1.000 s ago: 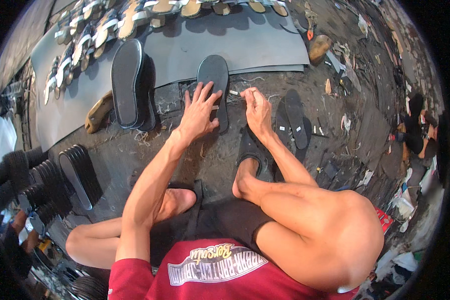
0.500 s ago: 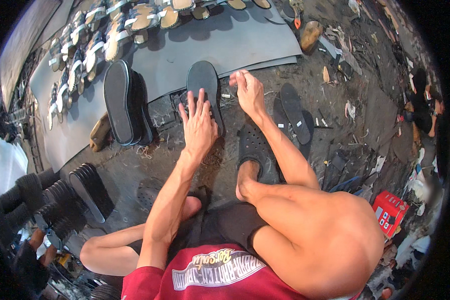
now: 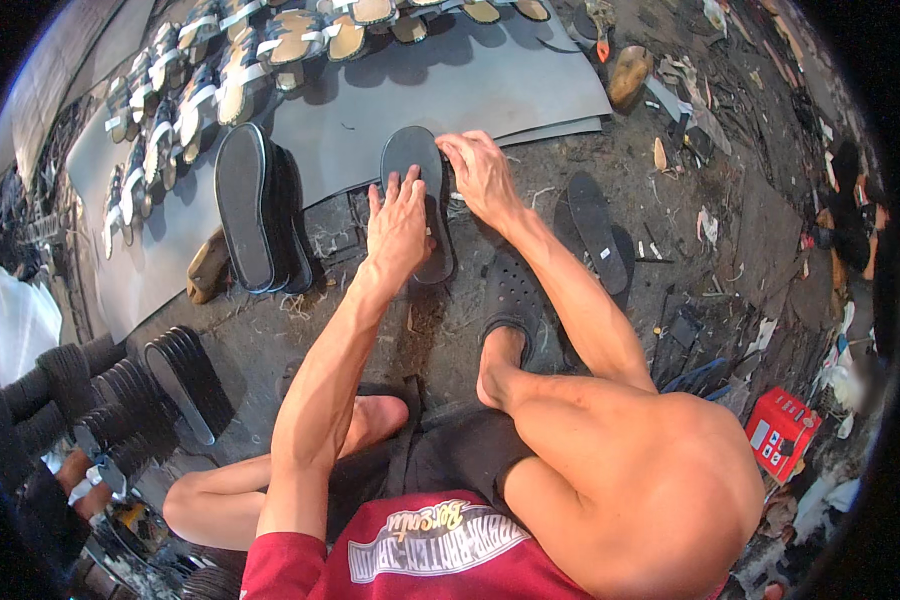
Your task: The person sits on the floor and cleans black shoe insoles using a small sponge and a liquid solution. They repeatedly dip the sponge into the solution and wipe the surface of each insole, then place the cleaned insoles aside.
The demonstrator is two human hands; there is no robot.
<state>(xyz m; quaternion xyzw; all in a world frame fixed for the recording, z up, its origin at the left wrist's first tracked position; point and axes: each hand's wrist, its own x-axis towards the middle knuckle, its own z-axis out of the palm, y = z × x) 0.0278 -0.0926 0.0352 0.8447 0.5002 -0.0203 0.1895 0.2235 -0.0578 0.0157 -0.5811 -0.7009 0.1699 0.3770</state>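
Observation:
A black shoe sole (image 3: 410, 150) lies on the ground in front of me, its rounded wider end on the edge of a grey sheet. My left hand (image 3: 398, 228) rests on the middle of this sole, fingers stretched over its top. At the sole's upper right edge is my right hand (image 3: 482, 178), its fingers bent and tips drawn together in a pinch; anything between them is too small to make out. Left of my hands stands a stack of black soles (image 3: 245, 205). Two thin dark soles, one a flat insole shape (image 3: 595, 225), lie to the right.
The grey sheet (image 3: 450, 95) carries rows of sandals (image 3: 235, 90) at the far left. A wooden shoe last (image 3: 208, 265) sits beside the stack, another last (image 3: 630, 75) far right. More soles (image 3: 185, 380) stand at left. A red box (image 3: 780, 430) and scraps lie right.
My right hand has moved left, from beside the sole to its upper right edge. The fingers of my left hand have drawn closer together on the sole. The view has shifted slightly.

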